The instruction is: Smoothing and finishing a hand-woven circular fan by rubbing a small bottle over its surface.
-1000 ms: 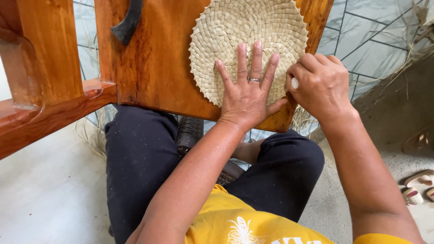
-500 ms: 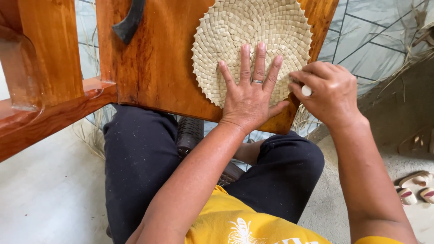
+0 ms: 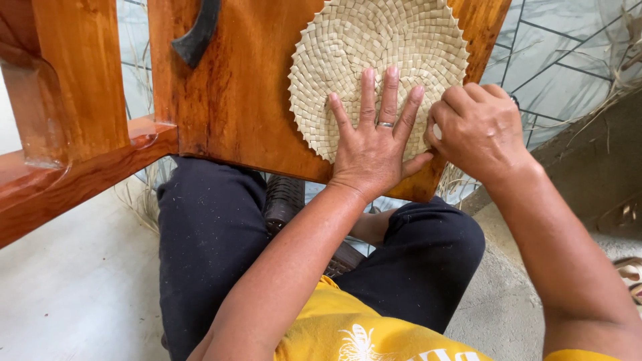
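Pressing spread on the woven mat (image 3: 374,60), left hand (image 3: 374,150); right hand (image 3: 478,134) pinches its edge.

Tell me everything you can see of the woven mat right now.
The mat is round, pale straw-coloured, plaited from flat strips in concentric rings, with a small-toothed edge. It lies flat on the wooden board; its top runs out of view. The left hand presses flat on its lower part, fingers spread, a ring on one. The right hand, curled, works at its lower right edge; what it pinches is hidden.
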